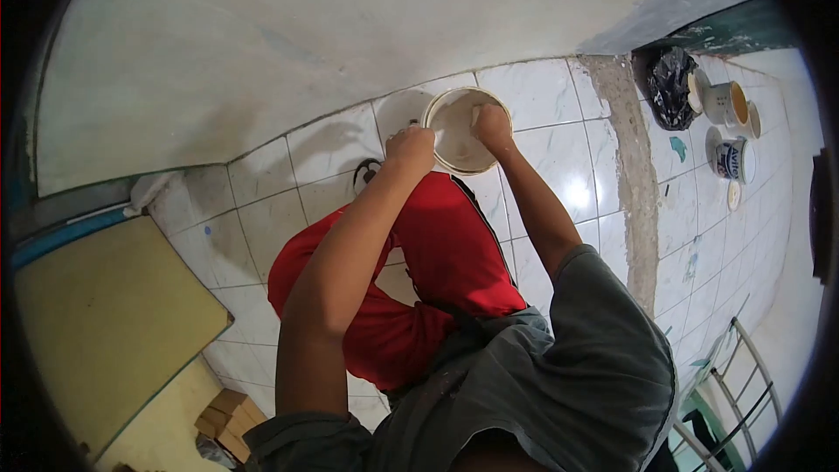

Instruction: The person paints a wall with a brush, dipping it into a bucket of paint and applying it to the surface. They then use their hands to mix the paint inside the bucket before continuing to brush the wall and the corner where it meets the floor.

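A round whitish bucket (443, 107) stands on the tiled floor close to the wall, its inside coated with pale, paste-like material (454, 135). My right hand (495, 128) reaches in over the right side of its rim. The fingers there are closed around a small pale piece (475, 117), whose kind I cannot make out. At the left rim, my left hand (411, 149) is closed in a fist. A small dark tip (414, 123) shows just above that fist; the rest is hidden by the fingers.
A wall (350, 26) rises directly beyond the bucket. A dark strap-like object (365, 172) lies left of my knee. Farther right are a black plastic bag (671, 92), a tub (724, 105) and a labelled bucket (732, 161). A yellowish board (122, 306) stands at left, near cardboard boxes (229, 419).
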